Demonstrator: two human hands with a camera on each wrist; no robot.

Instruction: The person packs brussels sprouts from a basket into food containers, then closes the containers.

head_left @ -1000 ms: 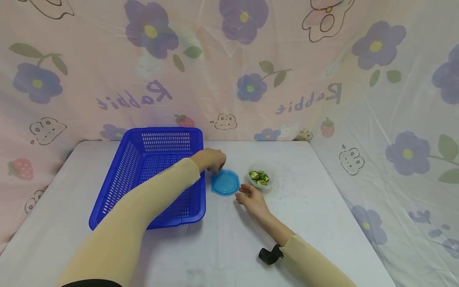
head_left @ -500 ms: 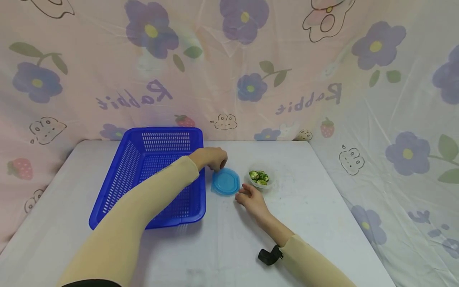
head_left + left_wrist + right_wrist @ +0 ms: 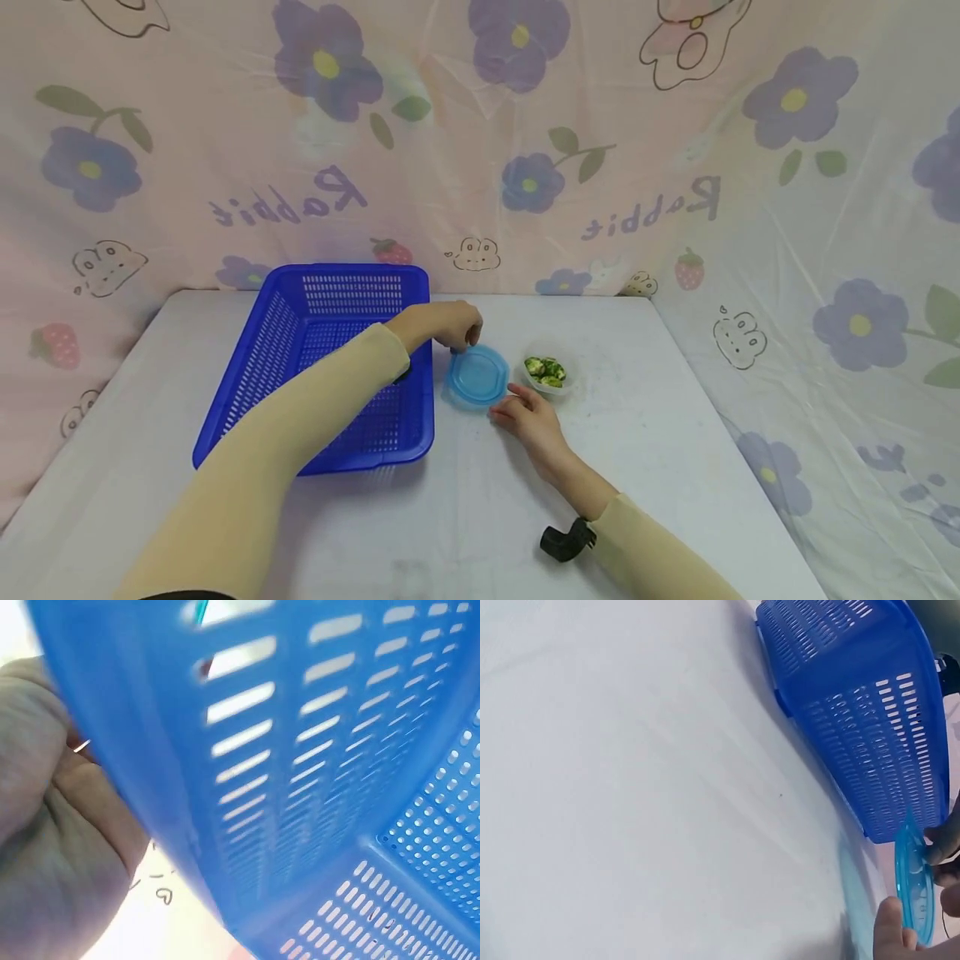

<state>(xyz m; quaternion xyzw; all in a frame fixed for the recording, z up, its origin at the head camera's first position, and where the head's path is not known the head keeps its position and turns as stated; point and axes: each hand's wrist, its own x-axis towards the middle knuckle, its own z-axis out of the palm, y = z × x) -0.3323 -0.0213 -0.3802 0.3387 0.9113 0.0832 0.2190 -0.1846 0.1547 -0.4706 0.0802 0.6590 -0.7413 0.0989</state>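
Note:
A round blue lid (image 3: pixel 476 377) lies on the white table (image 3: pixel 660 433) between a blue basket (image 3: pixel 330 358) and a small clear bowl (image 3: pixel 567 377) of green vegetable pieces. My left hand (image 3: pixel 463 337) reaches across the basket's corner and pinches the lid's far edge. In the right wrist view the lid (image 3: pixel 915 889) stands tilted, raised off the table on the left hand's side. My right hand (image 3: pixel 510 404) rests on the table by the lid's near right edge with relaxed fingers (image 3: pixel 891 930) and holds nothing. The left wrist view shows my palm (image 3: pixel 52 847) beside the basket wall (image 3: pixel 300 787).
A flower-patterned cloth (image 3: pixel 480 150) hangs behind the table and down its right side. The basket takes up the left middle of the table. A black wrist camera mount (image 3: pixel 562 542) sits on my right forearm.
My left hand has shifted slightly right, closed on the lid's far edge and tipped it up. The right hand has stayed in place by the lid.

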